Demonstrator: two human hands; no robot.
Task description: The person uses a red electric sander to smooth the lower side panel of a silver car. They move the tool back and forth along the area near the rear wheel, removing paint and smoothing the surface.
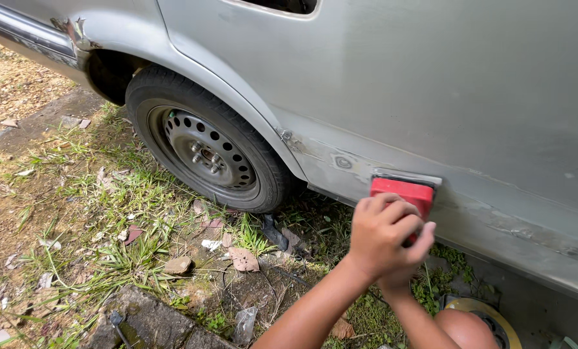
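Both hands clasp 1 red sanding block [404, 192]: the left hand [384, 234] wraps over it, with the right hand [395, 279] mostly hidden beneath. The block presses flat against the grey car's lower sill panel [495, 220], just behind the black wheel [205, 148], above grass [127, 245].

An outdoor yard used for car repair: a dull silver car body [431, 84] with a black steel-rimmed wheel [208, 152] stands on patchy, leaf-strewn grass [108, 220] at lower left.
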